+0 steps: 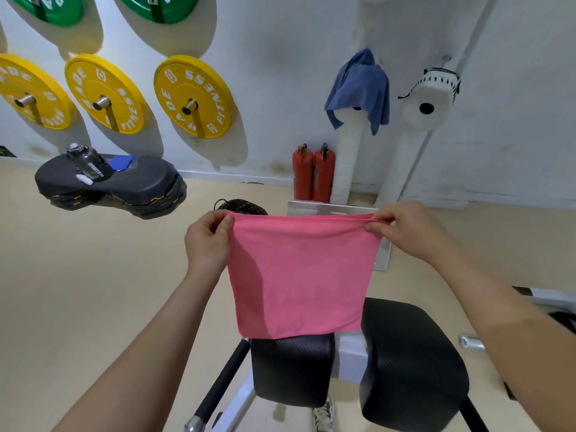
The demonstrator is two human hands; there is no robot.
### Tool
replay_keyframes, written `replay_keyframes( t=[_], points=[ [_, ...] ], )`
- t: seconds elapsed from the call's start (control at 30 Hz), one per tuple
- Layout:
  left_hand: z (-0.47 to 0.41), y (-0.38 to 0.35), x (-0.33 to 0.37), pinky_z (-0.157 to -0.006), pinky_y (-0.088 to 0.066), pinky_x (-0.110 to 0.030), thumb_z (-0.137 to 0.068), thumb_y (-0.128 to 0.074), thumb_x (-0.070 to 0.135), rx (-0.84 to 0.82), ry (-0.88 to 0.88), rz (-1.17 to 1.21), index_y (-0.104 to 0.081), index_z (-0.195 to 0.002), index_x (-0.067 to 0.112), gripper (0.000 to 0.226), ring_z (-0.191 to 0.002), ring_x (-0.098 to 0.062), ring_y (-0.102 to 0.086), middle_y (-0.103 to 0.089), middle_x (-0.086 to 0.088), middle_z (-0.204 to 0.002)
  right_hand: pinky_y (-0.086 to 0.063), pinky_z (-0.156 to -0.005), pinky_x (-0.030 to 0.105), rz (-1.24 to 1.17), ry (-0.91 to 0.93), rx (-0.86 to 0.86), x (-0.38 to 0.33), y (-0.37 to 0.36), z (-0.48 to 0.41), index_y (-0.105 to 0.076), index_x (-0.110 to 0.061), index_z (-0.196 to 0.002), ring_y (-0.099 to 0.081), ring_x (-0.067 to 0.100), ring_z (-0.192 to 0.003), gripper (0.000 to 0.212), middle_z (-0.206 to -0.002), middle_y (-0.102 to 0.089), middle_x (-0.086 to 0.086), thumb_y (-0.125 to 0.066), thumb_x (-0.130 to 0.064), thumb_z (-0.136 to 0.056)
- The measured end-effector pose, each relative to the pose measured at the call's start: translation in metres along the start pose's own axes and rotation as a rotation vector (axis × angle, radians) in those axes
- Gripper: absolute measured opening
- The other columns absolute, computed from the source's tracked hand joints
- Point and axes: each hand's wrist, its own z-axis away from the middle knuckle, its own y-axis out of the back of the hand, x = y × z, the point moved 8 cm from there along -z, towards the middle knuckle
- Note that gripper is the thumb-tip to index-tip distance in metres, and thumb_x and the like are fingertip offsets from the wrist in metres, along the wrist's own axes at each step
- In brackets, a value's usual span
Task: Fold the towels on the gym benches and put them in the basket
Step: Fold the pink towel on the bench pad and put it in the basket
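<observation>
A pink towel (299, 275) hangs in the air in front of me, folded over along its top edge. My left hand (207, 241) pinches its upper left corner and my right hand (408, 229) pinches the upper right corner, pulling the top edge taut. The towel's lower edge hangs just above the black padded gym bench (411, 363). A blue towel (361, 88) is draped over a white padded post on the far wall. No basket is recognisable in view.
Yellow weight plates (193, 95) and green ones hang on the wall at left. A stack of black step platforms (109, 185) holds a dark water bottle (88, 162). Two red fire extinguishers (313, 174) stand by the wall. A dark dotted bag (243, 207) lies on the floor behind the towel.
</observation>
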Motion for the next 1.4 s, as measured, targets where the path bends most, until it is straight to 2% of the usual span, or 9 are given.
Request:
replay_keyframes(
  t=[0.23, 0.33, 0.53, 0.67, 0.8, 1.07, 1.23, 1.33, 1.4],
  points=[
    [-0.051, -0.044, -0.003, -0.068, -0.045, -0.015, -0.09, -0.057, 0.011, 0.03, -0.006, 0.045, -0.066, -0.086, 0.021, 0.015, -0.075, -0.005, -0.059, -0.066, 0.009, -0.081, -0.04, -0.069, 0.028, 0.108, 0.059, 0.1, 0.027, -0.011, -0.049, -0.075, -0.017, -0.092, -0.058, 0.016, -0.081, 0.01, -0.087, -0.069, -0.001, -0.07, -0.022, -0.085],
    [-0.042, -0.043, -0.024, -0.072, -0.043, -0.02, -0.089, -0.061, 0.017, 0.025, 0.033, 0.017, -0.07, -0.09, 0.024, 0.011, -0.074, -0.005, -0.053, -0.062, 0.005, -0.082, -0.044, -0.073, 0.028, 0.2, 0.137, 0.121, 0.033, -0.028, -0.043, -0.075, -0.015, -0.097, -0.063, 0.023, -0.088, 0.014, -0.095, -0.072, 0.0, -0.065, -0.021, -0.089],
    [0.035, -0.042, -0.133, -0.069, -0.047, -0.03, -0.093, -0.058, 0.014, -0.177, 0.484, 0.127, -0.067, -0.085, 0.011, 0.013, -0.071, -0.022, -0.063, -0.068, -0.012, -0.074, -0.056, -0.069, 0.036, 0.313, 0.347, 0.085, 0.045, -0.12, 0.021, -0.077, -0.009, -0.091, -0.065, 0.026, -0.08, 0.011, -0.093, -0.074, 0.003, -0.07, -0.014, -0.084],
    [0.087, -0.029, -0.195, -0.062, -0.048, -0.026, -0.088, -0.066, 0.028, -0.152, 0.714, 0.059, -0.067, -0.075, 0.003, 0.029, -0.062, -0.02, -0.064, -0.067, -0.013, -0.068, -0.058, -0.067, 0.034, 0.316, 0.346, -0.14, 0.053, -0.189, 0.083, -0.076, -0.017, -0.089, -0.066, 0.019, -0.081, 0.024, -0.091, -0.074, -0.002, -0.086, -0.017, -0.067],
    [0.118, -0.015, -0.225, -0.054, -0.049, -0.022, -0.081, -0.074, 0.013, -0.114, 0.81, 0.0, -0.062, -0.07, 0.005, 0.018, -0.055, -0.016, -0.064, -0.064, -0.004, -0.06, -0.059, -0.07, 0.032, 0.309, 0.365, -0.25, 0.054, -0.223, 0.128, -0.075, -0.018, -0.095, -0.068, 0.018, -0.087, 0.035, -0.097, -0.074, -0.001, -0.088, -0.022, -0.063],
    [0.126, -0.005, -0.225, -0.058, -0.053, -0.018, -0.085, -0.067, 0.0, -0.101, 0.807, 0.127, -0.066, -0.08, 0.003, 0.005, -0.055, -0.015, -0.06, -0.065, -0.011, -0.07, -0.058, -0.058, 0.032, 0.261, 0.343, -0.039, 0.043, -0.211, 0.141, -0.067, -0.005, -0.108, -0.068, 0.024, -0.068, 0.057, -0.083, -0.071, 0.01, -0.091, -0.011, -0.056],
    [0.132, 0.0, -0.226, -0.063, -0.055, -0.017, -0.082, -0.066, -0.007, -0.128, 0.833, 0.186, -0.07, -0.088, -0.001, 0.01, -0.064, -0.018, -0.065, -0.07, -0.013, -0.083, -0.059, -0.06, 0.03, 0.197, 0.316, 0.009, 0.041, -0.206, 0.153, -0.072, -0.006, -0.093, -0.068, 0.022, -0.064, 0.039, -0.084, -0.073, 0.008, -0.09, -0.01, -0.059],
    [0.138, 0.002, -0.229, -0.063, -0.055, -0.017, -0.085, -0.062, -0.008, -0.126, 0.848, 0.193, -0.07, -0.089, -0.001, 0.011, -0.069, -0.019, -0.066, -0.07, -0.016, -0.089, -0.06, -0.068, 0.032, 0.048, 0.179, 0.049, 0.047, -0.207, 0.16, -0.07, -0.004, -0.095, -0.069, 0.023, -0.067, 0.018, -0.088, -0.073, 0.009, -0.073, -0.003, -0.077],
    [0.143, 0.0, -0.229, -0.065, -0.056, -0.018, -0.088, -0.058, -0.009, -0.14, 0.855, 0.213, -0.07, -0.09, -0.001, 0.015, -0.073, -0.021, -0.067, -0.07, -0.017, -0.092, -0.053, -0.077, 0.022, -0.096, 0.017, 0.084, 0.053, -0.203, 0.161, -0.07, -0.004, -0.093, -0.068, 0.022, -0.075, 0.014, -0.089, -0.072, 0.008, -0.067, 0.003, -0.081]
  ],
)
